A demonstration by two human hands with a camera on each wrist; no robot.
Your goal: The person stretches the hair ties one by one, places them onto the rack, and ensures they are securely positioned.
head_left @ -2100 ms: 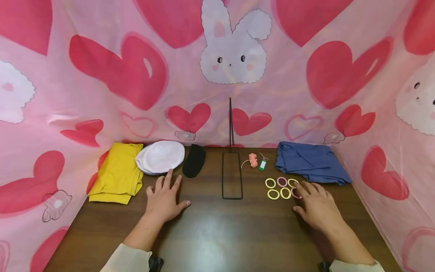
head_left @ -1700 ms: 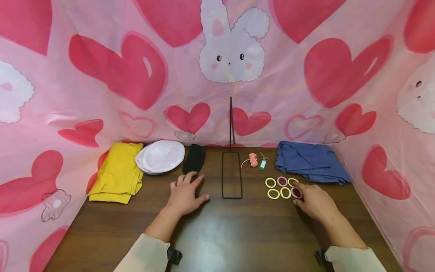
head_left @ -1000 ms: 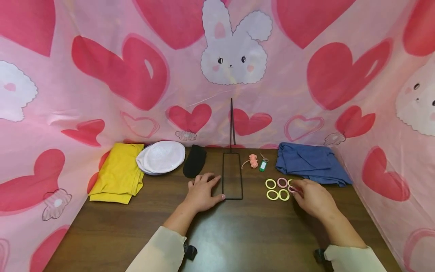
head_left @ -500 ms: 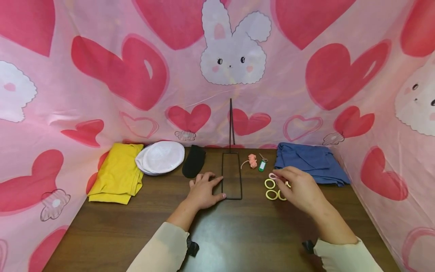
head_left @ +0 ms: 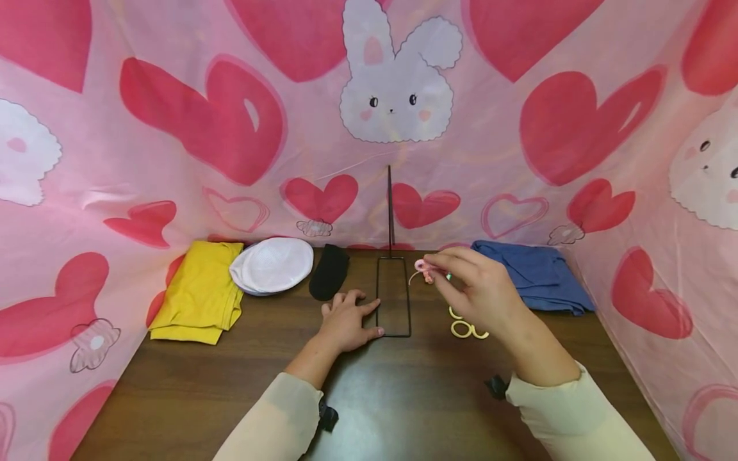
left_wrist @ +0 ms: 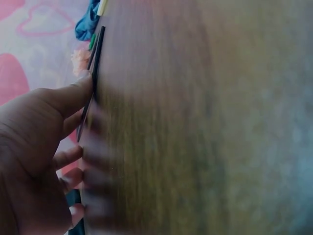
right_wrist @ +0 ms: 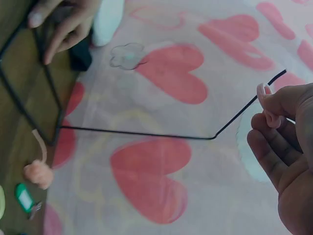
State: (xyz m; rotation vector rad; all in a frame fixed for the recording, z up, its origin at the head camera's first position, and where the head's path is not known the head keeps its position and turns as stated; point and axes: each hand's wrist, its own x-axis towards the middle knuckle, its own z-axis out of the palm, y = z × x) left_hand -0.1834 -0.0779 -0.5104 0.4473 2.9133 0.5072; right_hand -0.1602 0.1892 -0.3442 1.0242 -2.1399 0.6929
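The pink ring (right_wrist: 260, 90) is up off the table (head_left: 375, 397), to the right of the black wire stand (head_left: 408, 301), pinched between thumb and fingers of the right hand (head_left: 483, 285); from that wrist it shows nearly edge-on, crossing the stand's arm, though I can't tell if they touch. The stand's post rises upright, its long base points away from the person, and the left hand (head_left: 344, 325), fingers spread, touches the base's left side.

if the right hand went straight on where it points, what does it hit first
Probably the stand: the right hand, pinching a pink ring, points toward it, though depth is unclear.
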